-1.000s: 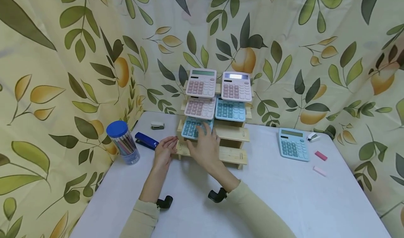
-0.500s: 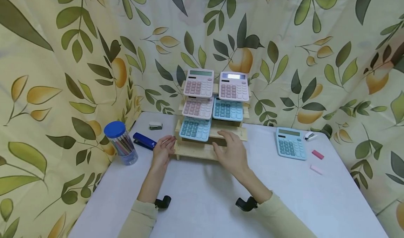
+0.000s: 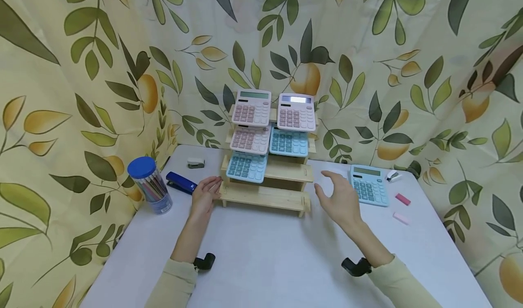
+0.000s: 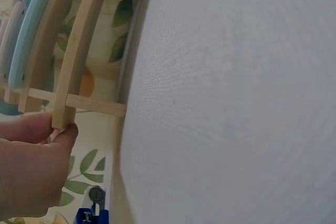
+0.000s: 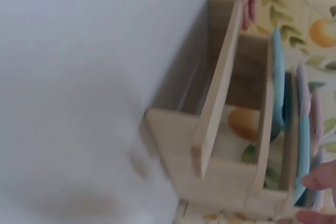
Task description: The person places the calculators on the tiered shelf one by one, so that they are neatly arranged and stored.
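Note:
My left hand (image 3: 206,195) holds the left end of the lowest board of a stepped wooden rack (image 3: 261,195); in the left wrist view thumb and finger (image 4: 65,136) meet at that board's end. Over the table between the rack and a loose blue calculator (image 3: 369,187), my right hand (image 3: 338,196) has its thumb and fingers spread, holding nothing. On the rack, a blue calculator (image 3: 246,167) lies on the left of a lower tier. Above it are a pink calculator (image 3: 250,140) and another blue calculator (image 3: 289,143). Two pink calculators (image 3: 251,108) (image 3: 296,112) top the rack.
Left of the rack stand a blue-lidded jar of pencils (image 3: 151,185), a blue stapler (image 3: 181,183) and a small white stapler (image 3: 196,163). At the far right lie a small white item (image 3: 393,176), a dark pink eraser (image 3: 402,199) and a pale pink eraser (image 3: 401,218).
My right hand has let go of the blue calculator on the lower left tier and moved right, past the rack's right end. My left hand stays at the rack's left end.

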Demonstrator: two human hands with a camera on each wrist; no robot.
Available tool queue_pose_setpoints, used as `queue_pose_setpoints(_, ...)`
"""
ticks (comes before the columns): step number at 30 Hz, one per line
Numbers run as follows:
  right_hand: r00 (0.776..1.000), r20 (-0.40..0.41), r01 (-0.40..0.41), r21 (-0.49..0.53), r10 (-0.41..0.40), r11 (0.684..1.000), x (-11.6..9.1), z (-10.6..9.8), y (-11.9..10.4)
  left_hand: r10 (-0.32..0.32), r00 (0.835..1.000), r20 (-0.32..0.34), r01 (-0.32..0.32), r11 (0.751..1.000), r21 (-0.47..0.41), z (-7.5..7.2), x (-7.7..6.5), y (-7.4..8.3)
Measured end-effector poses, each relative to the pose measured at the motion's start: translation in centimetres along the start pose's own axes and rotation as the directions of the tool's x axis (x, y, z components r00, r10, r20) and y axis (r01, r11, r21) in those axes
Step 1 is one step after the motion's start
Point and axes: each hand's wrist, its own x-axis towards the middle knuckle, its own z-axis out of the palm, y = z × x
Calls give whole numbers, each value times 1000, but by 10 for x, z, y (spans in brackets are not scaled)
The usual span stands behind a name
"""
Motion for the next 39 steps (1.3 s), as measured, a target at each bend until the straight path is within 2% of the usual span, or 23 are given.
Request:
queue_pose_setpoints(7,987,92,-128,-56,133,990,6,-12,42,2,1000,1,-2,1000,-2,-1,0,0)
queue_pose_setpoints(16,963,157,-204,-120,221,972,8,-14,99,17,1000,-2,-17,1000,-8,0,0,-1)
queue_pose_setpoints(20,939,202,-243,-185,279,952,7,-13,117,19,1000,-2,-19,1000,-11,0,0,0)
queue_pose_setpoints(26,888,248,-323,-260,386,910,6,-13,139,29,1000,1,-29,999,-23,0,1,-2)
queue_pose_setpoints(39,809,317,-393,-335,495,857,2,-2,165,18,1000,0,-18,1000,-25,0,3,-4)
